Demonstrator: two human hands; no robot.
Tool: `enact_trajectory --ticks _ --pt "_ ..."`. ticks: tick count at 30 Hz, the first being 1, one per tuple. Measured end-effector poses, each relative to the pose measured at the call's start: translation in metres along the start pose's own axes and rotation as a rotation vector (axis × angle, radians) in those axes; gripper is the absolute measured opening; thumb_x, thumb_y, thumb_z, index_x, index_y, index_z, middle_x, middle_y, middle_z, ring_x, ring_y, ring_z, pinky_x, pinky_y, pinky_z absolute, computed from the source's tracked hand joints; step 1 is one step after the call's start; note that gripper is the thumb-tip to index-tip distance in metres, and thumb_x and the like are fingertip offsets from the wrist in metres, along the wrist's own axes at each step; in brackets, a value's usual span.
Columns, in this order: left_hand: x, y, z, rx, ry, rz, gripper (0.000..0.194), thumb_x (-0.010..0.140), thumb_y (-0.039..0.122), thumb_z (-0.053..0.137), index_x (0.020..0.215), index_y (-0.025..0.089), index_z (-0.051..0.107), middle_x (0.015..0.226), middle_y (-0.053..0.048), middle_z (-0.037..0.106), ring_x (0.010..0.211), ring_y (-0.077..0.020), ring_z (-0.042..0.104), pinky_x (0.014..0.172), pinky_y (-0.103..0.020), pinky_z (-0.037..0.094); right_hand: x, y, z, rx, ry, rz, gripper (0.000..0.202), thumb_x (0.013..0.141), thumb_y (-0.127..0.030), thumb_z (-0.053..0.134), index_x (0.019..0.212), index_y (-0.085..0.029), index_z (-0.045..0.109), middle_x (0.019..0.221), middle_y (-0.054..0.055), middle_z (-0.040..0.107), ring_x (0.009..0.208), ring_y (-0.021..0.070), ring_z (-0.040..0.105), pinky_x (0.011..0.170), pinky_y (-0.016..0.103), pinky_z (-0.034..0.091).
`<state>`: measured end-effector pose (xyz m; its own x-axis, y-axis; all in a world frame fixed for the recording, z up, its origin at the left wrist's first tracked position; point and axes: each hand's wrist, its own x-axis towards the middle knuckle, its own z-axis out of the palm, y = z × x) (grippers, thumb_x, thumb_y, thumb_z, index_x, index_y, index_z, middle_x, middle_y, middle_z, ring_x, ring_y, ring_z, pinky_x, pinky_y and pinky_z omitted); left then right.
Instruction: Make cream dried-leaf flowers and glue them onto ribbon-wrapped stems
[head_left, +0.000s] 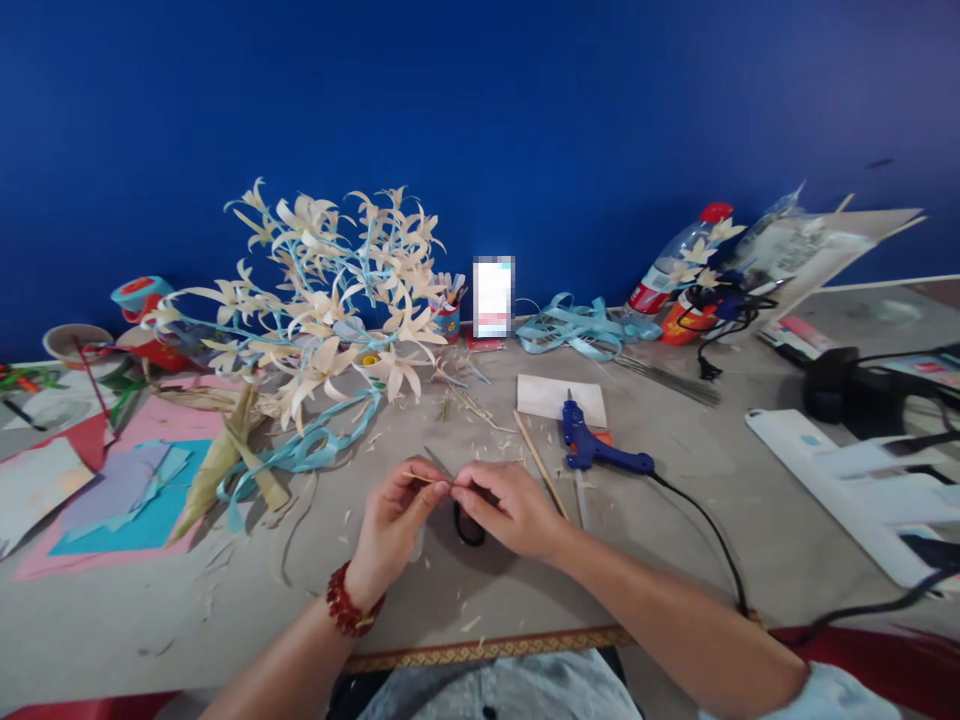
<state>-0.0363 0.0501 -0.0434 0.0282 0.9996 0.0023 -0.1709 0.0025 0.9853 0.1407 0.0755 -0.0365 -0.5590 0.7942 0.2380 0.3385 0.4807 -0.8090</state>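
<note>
My left hand [399, 512] and my right hand [506, 505] meet over the near middle of the table, fingertips pinched together. Between them runs a thin pale strip [425, 478], its kind too small to make out. Below the hands lies what looks like a pair of scissors, with a black handle loop [470, 530] and a metal blade [436, 459] partly hidden by my fingers. Pale artificial flowers [322, 300] with light blue stems stand at the back left. To the right of my right hand, a blue hot glue gun [600, 452] rests by a white sheet [536, 398].
A thin wooden stick [541, 465] lies beside my right hand. Light blue ribbon [577, 325] is heaped at the back, near a lit phone [493, 298]. Coloured paper [135, 500] and dried husks [217, 470] lie left. A white power strip [825, 490] with cords occupies the right.
</note>
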Motion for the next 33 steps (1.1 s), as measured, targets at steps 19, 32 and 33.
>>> enact_trajectory --ticks 19,32,33 --pt "0.003 0.005 -0.011 0.648 0.038 0.577 0.024 0.079 0.010 0.067 0.092 0.029 0.073 0.083 -0.005 0.070 0.087 -0.0269 0.057 0.088 -0.043 0.039 0.006 0.004 0.002 0.726 -0.071 0.340 0.035 0.088 -0.049 0.056 0.081 -0.016 0.060 0.055 -0.004 0.056 0.039 0.0050 0.036 0.039 0.018 0.024" --pt "-0.001 -0.008 -0.009 0.352 0.208 0.319 0.009 0.089 0.021 0.059 0.097 0.021 0.061 0.077 0.000 0.063 0.063 -0.0132 0.059 0.062 -0.026 0.048 0.007 0.007 0.003 0.919 -0.185 0.364 0.032 0.085 -0.043 0.065 0.097 -0.014 0.067 0.068 0.002 0.070 0.050 0.0074 0.057 0.052 0.018 0.042" --pt "-0.001 -0.008 -0.008 0.311 0.209 0.303 0.009 0.090 0.022 0.058 0.098 0.020 0.060 0.077 0.000 0.063 0.063 -0.0127 0.059 0.061 -0.025 0.049 0.007 0.008 0.005 0.917 -0.166 0.366 0.032 0.084 -0.044 0.065 0.097 -0.015 0.065 0.069 0.002 0.071 0.050 0.0078 0.058 0.052 0.018 0.042"
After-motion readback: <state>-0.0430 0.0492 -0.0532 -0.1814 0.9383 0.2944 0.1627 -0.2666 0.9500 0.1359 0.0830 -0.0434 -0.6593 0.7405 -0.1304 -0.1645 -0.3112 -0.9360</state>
